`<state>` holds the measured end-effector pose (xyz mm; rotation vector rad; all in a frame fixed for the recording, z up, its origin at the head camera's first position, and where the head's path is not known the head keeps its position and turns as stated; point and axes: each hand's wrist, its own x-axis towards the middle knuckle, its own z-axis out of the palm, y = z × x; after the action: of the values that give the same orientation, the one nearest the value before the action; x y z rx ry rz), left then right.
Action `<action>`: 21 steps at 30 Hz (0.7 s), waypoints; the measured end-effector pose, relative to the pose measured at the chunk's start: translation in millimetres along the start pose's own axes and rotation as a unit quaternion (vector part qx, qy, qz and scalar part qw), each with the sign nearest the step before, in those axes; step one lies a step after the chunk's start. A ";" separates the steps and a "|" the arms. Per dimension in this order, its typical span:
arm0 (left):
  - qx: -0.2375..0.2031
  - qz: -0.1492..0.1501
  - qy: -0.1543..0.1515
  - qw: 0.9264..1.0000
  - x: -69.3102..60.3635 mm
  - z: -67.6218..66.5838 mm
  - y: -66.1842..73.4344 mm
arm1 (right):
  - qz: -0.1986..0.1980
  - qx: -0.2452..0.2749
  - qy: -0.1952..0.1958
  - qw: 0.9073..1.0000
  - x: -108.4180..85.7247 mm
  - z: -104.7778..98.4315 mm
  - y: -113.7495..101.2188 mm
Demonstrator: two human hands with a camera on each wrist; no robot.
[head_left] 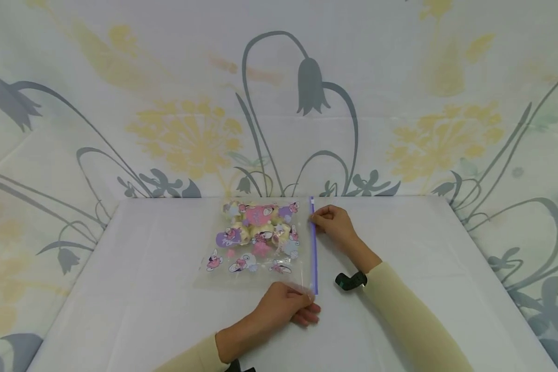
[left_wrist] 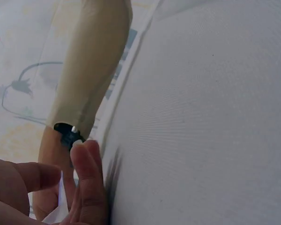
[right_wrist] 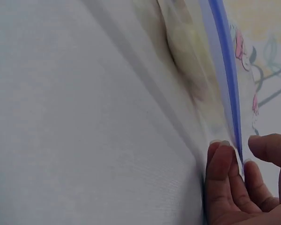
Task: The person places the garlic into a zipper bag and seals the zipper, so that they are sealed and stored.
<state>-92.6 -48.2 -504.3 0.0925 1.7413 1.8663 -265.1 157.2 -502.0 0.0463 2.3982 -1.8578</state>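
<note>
A clear zip bag [head_left: 256,274] printed with pink and purple cartoon figures lies on the white table, several pale yellow round items [head_left: 260,230] inside it. Its purple zip strip [head_left: 314,248] runs along the right side. My left hand [head_left: 279,305] pinches the near corner of the bag by that strip, thumb above and fingers below. Toward the far end of the strip, my right hand [head_left: 337,222] holds the bag's edge between thumb and fingers. In the right wrist view the blue-purple strip [right_wrist: 227,70] stands raised off the table beside those fingers.
A white cloth covers the table [head_left: 144,310]. Behind it and at both sides hangs a curtain [head_left: 279,144] with grey and yellow flower prints. Dark wrist devices, one at the right wrist [head_left: 351,281], sit by the cream sleeves.
</note>
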 end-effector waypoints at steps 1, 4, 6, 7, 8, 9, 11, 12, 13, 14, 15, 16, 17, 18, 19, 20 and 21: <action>0.006 -0.012 -0.015 1.000 -1.3 -1.1 1.2 | -0.006 -0.011 -0.006 1.000 -4.3 -0.2 -0.4; 0.031 -0.036 -0.052 0.998 -5.9 -2.7 4.5 | -0.029 -0.032 -0.020 0.999 -15.4 -1.0 -1.5; 0.056 -0.040 -0.065 0.995 -8.7 -3.0 6.1 | -0.043 -0.038 -0.030 0.998 -21.4 -2.4 -1.8; 0.071 -0.037 -0.067 0.995 -10.1 -3.1 6.7 | -0.049 -0.043 -0.035 0.997 -24.1 -3.4 -1.6; 0.087 -0.030 -0.067 0.994 -11.5 -3.5 7.5 | -0.054 -0.049 -0.040 0.997 -27.1 -4.5 -1.5; 0.107 -0.020 -0.066 0.992 -13.2 -4.5 8.9 | -0.061 -0.058 -0.045 0.995 -30.2 -6.0 -1.3; 0.159 0.017 -0.057 0.985 -16.9 -8.4 12.5 | -0.075 -0.082 -0.048 0.993 -36.6 -10.2 -0.4; 0.184 0.035 -0.049 0.981 -19.4 -11.5 15.3 | -0.082 -0.097 -0.048 0.991 -40.2 -13.0 -0.2; 0.208 0.052 -0.041 0.976 -22.3 -15.2 18.6 | -0.093 -0.118 -0.045 0.988 -43.9 -16.0 -0.6; 0.229 0.066 -0.031 0.971 -25.4 -20.0 22.6 | -0.106 -0.139 -0.040 0.984 -47.7 -19.7 -1.1; 0.249 0.083 -0.020 0.965 -28.8 -25.3 26.6 | -0.119 -0.161 -0.032 0.979 -51.0 -23.9 -0.9; 0.266 0.093 -0.007 0.960 -31.9 -31.2 30.7 | -0.131 -0.180 -0.023 0.975 -54.4 -28.4 -0.7; 0.278 0.099 0.006 0.955 -35.2 -37.5 35.3 | -0.144 -0.197 -0.013 0.970 -57.5 -33.5 -0.2; 0.288 0.102 0.019 0.952 -38.1 -44.3 39.5 | -0.158 -0.213 -0.002 0.964 -60.4 -38.7 0.2; 0.298 0.107 0.032 0.948 -40.9 -51.4 43.8 | -0.171 -0.225 0.008 0.959 -63.0 -43.9 0.8; 0.307 0.109 0.045 0.944 -43.6 -58.5 47.6 | -0.183 -0.232 0.017 0.955 -65.7 -49.4 1.3; 0.312 0.113 0.056 0.942 -46.4 -65.9 50.9 | -0.193 -0.241 0.025 0.951 -68.1 -54.5 2.4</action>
<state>-100.5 -127.0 -451.2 0.4534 2.4325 1.4081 -200.9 213.4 -483.8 -0.4495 2.9947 -1.3325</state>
